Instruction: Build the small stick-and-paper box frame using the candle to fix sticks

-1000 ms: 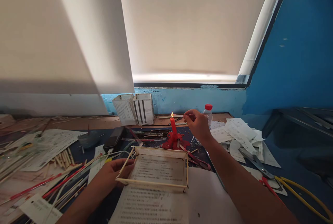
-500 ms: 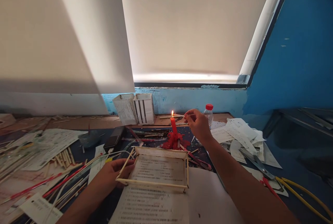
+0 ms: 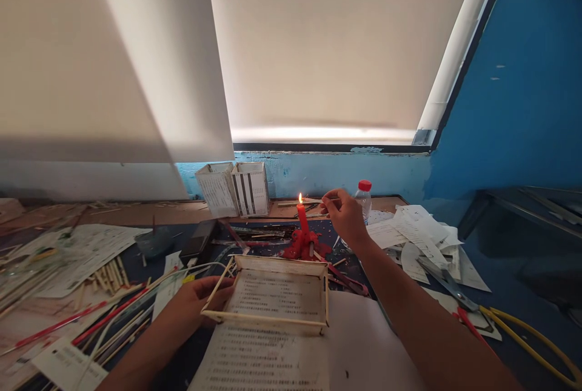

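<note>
My left hand [image 3: 197, 300] grips the left end of an open box frame [image 3: 268, 324], made of thin pale sticks with printed paper inside. Its fingertips are hidden behind the box. Farther back, my right hand [image 3: 343, 212] is closed in a pinch on what looks like a thin wooden stick [image 3: 313, 201], pointing left toward the flame. A lit red candle [image 3: 302, 215] stands upright in a mound of melted red wax [image 3: 304, 245], just left of that hand. Printed sheets [image 3: 259, 357] lie beneath the box.
Two paper-covered stick boxes [image 3: 251, 191] stand by the wall. Behind my right hand is a red-capped bottle [image 3: 364, 186]. Yellow-handled scissors [image 3: 473, 306] and paper scraps [image 3: 422, 233] lie at right; loose sticks [image 3: 109, 276] and a dark bowl [image 3: 155, 242] are at left.
Both hands, the box and the candle keep nearly the same places. The whole view has shifted very slightly.
</note>
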`<state>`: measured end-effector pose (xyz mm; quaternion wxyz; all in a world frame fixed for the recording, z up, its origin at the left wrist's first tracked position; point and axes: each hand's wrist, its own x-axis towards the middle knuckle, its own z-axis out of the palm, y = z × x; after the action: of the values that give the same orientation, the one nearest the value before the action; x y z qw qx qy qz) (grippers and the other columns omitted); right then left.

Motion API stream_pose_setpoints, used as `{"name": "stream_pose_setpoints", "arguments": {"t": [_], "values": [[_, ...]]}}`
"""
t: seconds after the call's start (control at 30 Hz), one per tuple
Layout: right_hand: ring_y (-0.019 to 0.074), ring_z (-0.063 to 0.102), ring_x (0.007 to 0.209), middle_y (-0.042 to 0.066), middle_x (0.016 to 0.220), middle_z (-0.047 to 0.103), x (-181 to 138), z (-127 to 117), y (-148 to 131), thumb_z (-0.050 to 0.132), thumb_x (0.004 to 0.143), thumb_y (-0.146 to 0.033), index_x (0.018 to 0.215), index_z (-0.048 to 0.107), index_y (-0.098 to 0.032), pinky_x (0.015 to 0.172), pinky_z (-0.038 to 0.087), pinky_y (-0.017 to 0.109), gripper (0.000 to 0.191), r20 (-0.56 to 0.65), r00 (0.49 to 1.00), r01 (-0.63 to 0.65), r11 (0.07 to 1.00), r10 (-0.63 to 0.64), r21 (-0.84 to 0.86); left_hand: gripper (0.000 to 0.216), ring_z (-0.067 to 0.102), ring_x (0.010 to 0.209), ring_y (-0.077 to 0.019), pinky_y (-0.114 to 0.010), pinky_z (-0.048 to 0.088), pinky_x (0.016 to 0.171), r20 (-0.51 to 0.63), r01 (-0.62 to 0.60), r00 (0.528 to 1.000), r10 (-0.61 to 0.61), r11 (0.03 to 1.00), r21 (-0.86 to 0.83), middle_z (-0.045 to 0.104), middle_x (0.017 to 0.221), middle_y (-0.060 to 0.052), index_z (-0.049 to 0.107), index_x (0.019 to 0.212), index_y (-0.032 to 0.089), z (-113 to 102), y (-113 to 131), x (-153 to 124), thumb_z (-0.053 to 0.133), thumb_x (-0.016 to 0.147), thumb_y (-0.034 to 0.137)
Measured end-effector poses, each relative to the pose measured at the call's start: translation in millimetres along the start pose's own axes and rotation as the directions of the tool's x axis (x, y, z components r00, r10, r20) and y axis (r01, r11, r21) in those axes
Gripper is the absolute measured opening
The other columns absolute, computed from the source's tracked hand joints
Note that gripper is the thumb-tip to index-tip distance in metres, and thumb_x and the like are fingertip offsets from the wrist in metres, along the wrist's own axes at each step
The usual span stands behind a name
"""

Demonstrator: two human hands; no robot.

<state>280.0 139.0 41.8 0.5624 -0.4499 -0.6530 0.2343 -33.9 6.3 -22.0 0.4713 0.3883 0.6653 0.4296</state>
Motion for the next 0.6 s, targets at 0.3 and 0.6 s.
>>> {"name": "stream_pose_setpoints", "arguments": {"t": [0.3,0.6], "values": [[0.0218,0.078,0.065,0.005,0.077,0.079,1.4,3.3,6.2,0.062,0.095,-0.038,0.093,0.063,-0.023,0.059,0.06,0.031,0.016,0.004,0.998,-0.058,0.995,0.057,0.079,0.057,0.063,0.052,-0.0184,-0.026,0.047,0.048,0.045,0.007,0.999,-0.007,1.0,-0.011,0.076,0.064,-0.006,0.079,0.09,0.012,-2.8,-0.6,1.5,0.096,0.053,0.052],[0.0215,0.077,0.066,0.007,0.08,0.08,2.8,9.3,13.5,0.064,0.092,-0.042,0.094,0.065,-0.021,0.059,0.062,0.031,0.021,0.027,0.994,-0.105,0.979,0.102,0.172,0.059,0.063,0.05,-0.0184,-0.026,0.046,0.046,0.022,-0.026,0.999,0.026,1.0,-0.016,0.074,0.06,-0.006,0.081,0.091,0.012,-0.1,-1.9,0.8,0.095,0.052,0.054]]}}
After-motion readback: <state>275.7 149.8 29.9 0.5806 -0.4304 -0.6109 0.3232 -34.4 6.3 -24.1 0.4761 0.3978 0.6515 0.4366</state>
